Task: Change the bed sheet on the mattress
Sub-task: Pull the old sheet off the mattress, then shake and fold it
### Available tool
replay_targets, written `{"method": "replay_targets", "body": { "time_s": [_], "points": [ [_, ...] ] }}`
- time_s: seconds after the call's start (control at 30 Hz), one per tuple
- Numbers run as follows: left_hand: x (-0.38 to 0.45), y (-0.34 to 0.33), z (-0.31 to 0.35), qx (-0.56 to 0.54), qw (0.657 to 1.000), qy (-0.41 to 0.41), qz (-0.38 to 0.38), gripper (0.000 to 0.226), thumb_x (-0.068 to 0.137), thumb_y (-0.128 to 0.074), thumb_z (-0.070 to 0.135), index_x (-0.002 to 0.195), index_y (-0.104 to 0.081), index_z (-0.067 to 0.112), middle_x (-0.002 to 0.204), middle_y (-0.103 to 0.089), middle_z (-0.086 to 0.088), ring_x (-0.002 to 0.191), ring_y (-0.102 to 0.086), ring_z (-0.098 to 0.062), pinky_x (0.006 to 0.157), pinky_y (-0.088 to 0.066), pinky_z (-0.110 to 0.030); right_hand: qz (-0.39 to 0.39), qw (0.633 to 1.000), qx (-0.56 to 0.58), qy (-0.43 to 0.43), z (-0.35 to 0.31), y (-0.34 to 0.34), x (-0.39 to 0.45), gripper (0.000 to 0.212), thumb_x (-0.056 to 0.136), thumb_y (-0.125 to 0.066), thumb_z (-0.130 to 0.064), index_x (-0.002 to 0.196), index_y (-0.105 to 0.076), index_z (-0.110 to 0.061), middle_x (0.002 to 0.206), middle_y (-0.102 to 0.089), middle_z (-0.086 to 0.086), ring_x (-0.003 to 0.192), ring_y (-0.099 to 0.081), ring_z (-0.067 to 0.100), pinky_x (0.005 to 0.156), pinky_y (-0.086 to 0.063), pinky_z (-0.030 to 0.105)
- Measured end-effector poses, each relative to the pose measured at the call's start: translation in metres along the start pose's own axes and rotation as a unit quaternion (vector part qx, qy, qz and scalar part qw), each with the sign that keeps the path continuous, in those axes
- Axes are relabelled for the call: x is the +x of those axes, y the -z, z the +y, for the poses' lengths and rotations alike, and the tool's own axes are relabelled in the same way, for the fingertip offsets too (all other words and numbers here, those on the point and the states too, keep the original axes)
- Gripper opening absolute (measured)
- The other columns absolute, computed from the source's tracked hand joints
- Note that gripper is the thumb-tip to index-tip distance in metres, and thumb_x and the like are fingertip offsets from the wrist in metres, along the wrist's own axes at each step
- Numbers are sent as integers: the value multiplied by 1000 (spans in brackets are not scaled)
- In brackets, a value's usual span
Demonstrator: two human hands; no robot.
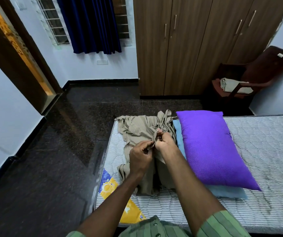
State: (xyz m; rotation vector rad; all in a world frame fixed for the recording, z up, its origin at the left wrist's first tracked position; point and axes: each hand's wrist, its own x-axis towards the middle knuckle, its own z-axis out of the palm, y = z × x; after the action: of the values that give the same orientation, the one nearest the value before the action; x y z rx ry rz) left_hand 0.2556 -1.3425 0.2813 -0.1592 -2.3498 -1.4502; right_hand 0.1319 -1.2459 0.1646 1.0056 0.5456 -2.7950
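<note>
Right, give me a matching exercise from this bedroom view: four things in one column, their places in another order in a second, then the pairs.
Things:
1. purple pillow
2. folded beige cloth
3. crumpled beige sheet
4. blue curtain

Places:
A. over the window
B. gripped by the left hand and right hand
C. on the chair seat
D. lying on a light blue pillow on the mattress

Pairs: 1-D, 2-C, 3-B, 4-A
</note>
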Motion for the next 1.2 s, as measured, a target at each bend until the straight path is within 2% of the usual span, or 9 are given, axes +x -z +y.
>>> {"method": "replay_targets", "body": {
  "time_s": [0.03,0.1,0.17,0.27,0.37,0.5,0.67,0.93,1.2],
  "points": [
    [1,-5,-7,-20,999,36,-14,62,90,-63,-1,120,-71,52,116,-73,-20,112,-67,-17,96,-55,-48,-21,995,93,-16,-3,-9,-26,36,105,-34,5,91,-66,-4,74,-58,14,53,-62,19,48,-57,29],
    [-2,-6,0,-28,997,76,-3,25,93,-63,7,103,-82,20,109,-74,-23,107,-70,-33,95,-54,-38,25,1000,-10,-8,3,-15,-24,35,107,-35,5,103,-68,-5,83,-61,13,71,-61,21,61,-62,30],
    [1,-10,-20,-17,995,82,48,11,87,-76,14,94,-81,21,87,-78,2,80,-74,-14,71,-54,-27,60,990,-129,-4,-10,-26,-52,24,104,-41,6,93,-61,-1,73,-59,10,63,-56,14,49,-54,19],
    [14,-14,-44,-36,986,157,43,27,86,-76,16,112,-77,24,82,-76,11,69,-70,-4,65,-57,-25,86,962,-256,43,-18,-26,-77,22,97,-42,9,87,-59,-2,65,-60,13,53,-57,16,46,-51,20],
    [32,-13,-40,-50,984,171,21,33,85,-75,13,116,-74,25,82,-76,9,70,-71,-4,67,-56,-21,71,842,-493,207,-10,-7,-80,24,79,-60,2,95,-64,-16,89,-70,6,72,-65,17,61,-53,26],
    [47,-13,-43,-33,982,185,-12,19,85,-75,13,96,-79,28,78,-75,11,70,-69,1,64,-53,-15,-126,729,-619,263,-9,2,-81,36,71,-78,-11,102,-66,-27,99,-75,-4,94,-72,11,84,-58,31],
    [53,-18,-58,-44,980,150,-119,21,87,-74,15,106,-80,21,93,-79,11,87,-74,-4,84,-62,-35,-41,630,-669,391,3,11,-83,30,84,-63,-21,112,-70,-30,96,-76,-11,89,-71,10,80,-57,34],
    [57,-11,-74,-66,984,118,-119,43,81,-69,4,119,-68,25,103,-73,12,90,-69,-7,78,-58,-20,-25,760,-578,296,-29,12,-85,26,90,-49,-1,91,-72,-12,88,-77,6,87,-75,29,77,-63,52],
    [69,-19,-81,-114,951,37,-285,55,74,-92,22,121,-63,23,124,-66,5,115,-60,0,92,-48,-15,-89,681,-628,366,-52,9,-101,21,94,-59,-3,96,-74,-18,92,-76,1,94,-71,28,84,-57,49]
  ]
}}
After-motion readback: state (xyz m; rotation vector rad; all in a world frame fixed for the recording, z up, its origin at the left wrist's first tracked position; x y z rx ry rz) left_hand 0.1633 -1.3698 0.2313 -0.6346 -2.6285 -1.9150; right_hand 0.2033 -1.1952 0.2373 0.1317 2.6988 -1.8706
